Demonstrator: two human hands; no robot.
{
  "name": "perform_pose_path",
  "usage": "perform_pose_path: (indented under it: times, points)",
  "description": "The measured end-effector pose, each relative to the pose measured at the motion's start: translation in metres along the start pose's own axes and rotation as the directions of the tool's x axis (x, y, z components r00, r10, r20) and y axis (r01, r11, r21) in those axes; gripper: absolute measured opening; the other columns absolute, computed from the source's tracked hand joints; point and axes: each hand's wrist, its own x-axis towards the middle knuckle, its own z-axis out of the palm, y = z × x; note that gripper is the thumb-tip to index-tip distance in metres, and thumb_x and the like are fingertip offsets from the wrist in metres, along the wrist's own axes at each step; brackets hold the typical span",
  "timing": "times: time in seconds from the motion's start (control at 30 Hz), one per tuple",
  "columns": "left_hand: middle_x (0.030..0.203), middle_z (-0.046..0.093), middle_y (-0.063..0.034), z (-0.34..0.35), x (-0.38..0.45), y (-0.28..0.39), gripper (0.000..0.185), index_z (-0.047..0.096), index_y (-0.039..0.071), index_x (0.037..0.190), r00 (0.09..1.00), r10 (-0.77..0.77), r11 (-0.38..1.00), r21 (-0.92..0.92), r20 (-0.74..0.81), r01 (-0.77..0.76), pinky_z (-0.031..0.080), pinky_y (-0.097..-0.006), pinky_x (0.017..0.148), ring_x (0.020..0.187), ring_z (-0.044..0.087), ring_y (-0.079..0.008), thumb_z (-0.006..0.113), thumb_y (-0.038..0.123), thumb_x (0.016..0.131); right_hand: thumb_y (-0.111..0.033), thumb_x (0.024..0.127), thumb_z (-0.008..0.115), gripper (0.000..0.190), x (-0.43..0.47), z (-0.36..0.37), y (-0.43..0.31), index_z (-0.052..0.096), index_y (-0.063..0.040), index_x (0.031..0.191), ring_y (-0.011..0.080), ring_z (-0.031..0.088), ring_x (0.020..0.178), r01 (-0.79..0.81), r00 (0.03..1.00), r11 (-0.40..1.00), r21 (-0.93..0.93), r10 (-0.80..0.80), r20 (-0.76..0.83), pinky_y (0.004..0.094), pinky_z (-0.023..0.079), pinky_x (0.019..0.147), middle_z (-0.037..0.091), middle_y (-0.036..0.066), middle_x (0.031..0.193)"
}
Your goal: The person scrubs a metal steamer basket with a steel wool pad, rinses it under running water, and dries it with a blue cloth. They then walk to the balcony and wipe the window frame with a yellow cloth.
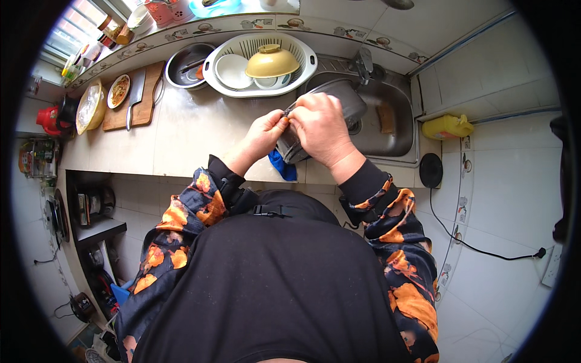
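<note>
My left hand [263, 134] and my right hand [320, 127] meet above the counter by the sink's left side. Their fingertips pinch at the edge of a dark grey, partly see-through thing [349, 102]. It looks like a plastic bag or container; I cannot tell which. Part of it reaches over the stainless steel sink [401, 136], and my right hand hides its middle. Below my hands, a blue cloth [283, 167] lies at the counter's front edge. Anything tiny between my fingertips is too small to make out.
Behind my hands, a white draining basket [213, 86] holds a yellow bowl [272, 63] and white dishes. Leftward are a metal basin [174, 81] and a cutting board [147, 106] with a cleaver [135, 95] and a plate of food [119, 90]. A yellow jug [447, 127] lies right of the sink.
</note>
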Motion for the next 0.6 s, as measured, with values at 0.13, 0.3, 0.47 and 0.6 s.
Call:
perform_pose_path:
  times: [0.13, 0.3, 0.47, 0.6]
  points:
    - [0.087, 0.065, 0.0004, -0.001, 0.006, 0.012, 0.017, 0.065, 0.002, 0.106, 0.999, -0.03, 0.997, -0.065, 0.021, 0.031, 0.05, -0.026, 0.076, 0.083, 0.056, -0.0084, 0.054, 0.016, 0.109, -0.019, 0.082, 0.076, 0.005, 0.003, -0.009, 0.05, 0.075, -0.015, 0.079, 0.0255, 0.059, 0.099, -0.243, 0.957, 0.967, -0.078, 0.225, -0.183, 0.0445, 0.045, 0.09, 0.063, 0.002, 0.099]
    - [0.086, 0.068, -0.0032, -0.001, 0.015, -0.004, 0.018, 0.064, 0.002, 0.101, 0.997, 0.08, 0.99, 0.113, -0.005, -0.079, 0.052, -0.0275, 0.073, 0.078, 0.06, -0.0111, 0.055, 0.016, 0.108, -0.01, 0.077, 0.079, 0.003, -0.004, -0.005, 0.095, 0.077, -0.009, 0.08, 0.0293, 0.064, 0.092, -0.433, 0.87, 0.883, 0.181, 0.462, -0.172, 0.0402, 0.053, 0.084, 0.07, 0.007, 0.088]
    - [0.086, 0.068, -0.004, 0.014, 0.006, 0.012, 0.018, 0.063, 0.002, 0.101, 0.999, -0.005, 0.998, 0.06, 0.043, 0.003, 0.052, -0.0279, 0.073, 0.077, 0.061, -0.0119, 0.054, 0.016, 0.108, -0.01, 0.076, 0.078, 0.007, -0.004, -0.012, 0.025, 0.075, -0.01, 0.083, 0.03, 0.064, 0.088, -0.158, 0.986, 0.981, 0.112, 0.163, -0.037, 0.0423, 0.052, 0.082, 0.069, 0.008, 0.089]
    - [0.085, 0.067, -0.0028, 0.014, 0.006, -0.006, 0.017, 0.063, 0.002, 0.103, 0.999, 0.028, 0.996, 0.08, -0.015, -0.027, 0.051, -0.0272, 0.074, 0.078, 0.059, -0.0103, 0.054, 0.016, 0.108, -0.009, 0.079, 0.077, 0.007, -0.005, -0.01, 0.097, 0.076, -0.005, 0.085, 0.0301, 0.069, 0.082, -0.446, 0.857, 0.837, 0.316, 0.501, -0.117, 0.0402, 0.056, 0.078, 0.071, 0.012, 0.089]
